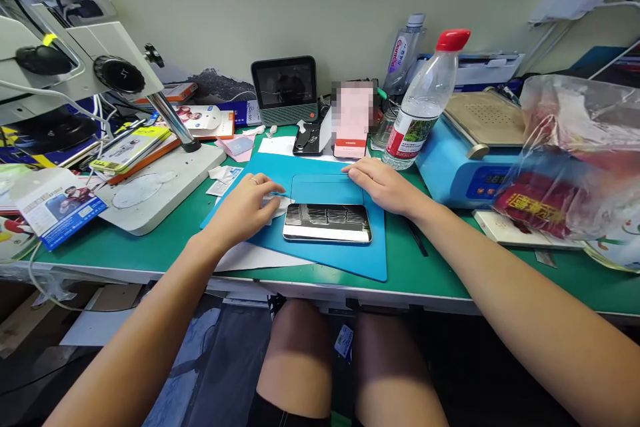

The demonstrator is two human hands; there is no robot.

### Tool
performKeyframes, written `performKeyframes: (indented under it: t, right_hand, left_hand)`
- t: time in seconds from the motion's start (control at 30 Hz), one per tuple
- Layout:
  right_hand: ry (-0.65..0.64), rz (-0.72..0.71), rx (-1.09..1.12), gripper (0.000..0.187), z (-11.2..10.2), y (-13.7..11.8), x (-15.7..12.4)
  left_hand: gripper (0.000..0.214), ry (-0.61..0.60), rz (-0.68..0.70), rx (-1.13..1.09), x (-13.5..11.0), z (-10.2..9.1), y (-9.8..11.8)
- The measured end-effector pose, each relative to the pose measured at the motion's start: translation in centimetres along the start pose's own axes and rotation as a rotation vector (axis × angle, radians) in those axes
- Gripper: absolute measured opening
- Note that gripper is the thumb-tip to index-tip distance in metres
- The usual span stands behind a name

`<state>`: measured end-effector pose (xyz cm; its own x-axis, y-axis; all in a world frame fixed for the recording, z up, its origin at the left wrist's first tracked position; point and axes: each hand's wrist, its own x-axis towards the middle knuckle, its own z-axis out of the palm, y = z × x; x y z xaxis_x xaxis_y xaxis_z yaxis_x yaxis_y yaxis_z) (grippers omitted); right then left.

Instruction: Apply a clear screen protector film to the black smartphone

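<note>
A phone [327,222] lies flat on a blue work mat [345,253], its glossy face reflecting the ceiling. My left hand [247,203], with a ring on one finger, rests at the phone's left end, its fingers pinched on a small white wipe [277,203]. To the right, my right hand [383,183] lies on the mat at the phone's upper right corner. Its fingers are stretched out flat and hold nothing.
A microscope [100,67] on a white base [165,190] stands at the left. A water bottle [423,103], a blue heating machine [470,160] and a plastic bag [575,153] crowd the right. A small screen [285,90] and boxes line the back of the green table [435,280].
</note>
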<state>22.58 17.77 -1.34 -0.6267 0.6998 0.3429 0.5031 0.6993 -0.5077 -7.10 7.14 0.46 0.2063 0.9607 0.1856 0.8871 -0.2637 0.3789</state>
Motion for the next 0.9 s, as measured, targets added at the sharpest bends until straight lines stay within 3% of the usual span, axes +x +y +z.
performKeyframes:
  t: [0.2,0.47,0.57,0.73,0.9]
  right_hand:
    - [-0.004,0.002,0.006,0.059,0.1,0.5,0.0]
    - [0.041,-0.009,0.028,0.070,-0.1,0.2,0.0]
    - [0.064,-0.006,0.054,0.072,0.0,0.2,0.0]
    - [0.073,-0.001,0.071,0.071,-0.1,0.3,0.0]
    - [0.074,-0.004,0.062,0.072,-0.1,0.4,-0.1]
  left_hand:
    - [0.027,-0.009,-0.018,0.010,-0.7,-0.2,-0.6]
    - [0.021,0.135,-0.033,-0.010,-2.7,-1.4,0.5]
    - [0.018,0.179,-0.003,-0.088,-3.4,-0.9,1.8]
    - [0.018,0.132,0.071,-0.107,-3.9,0.7,2.9]
    - [0.034,0.112,0.062,-0.024,-5.6,1.5,3.0]
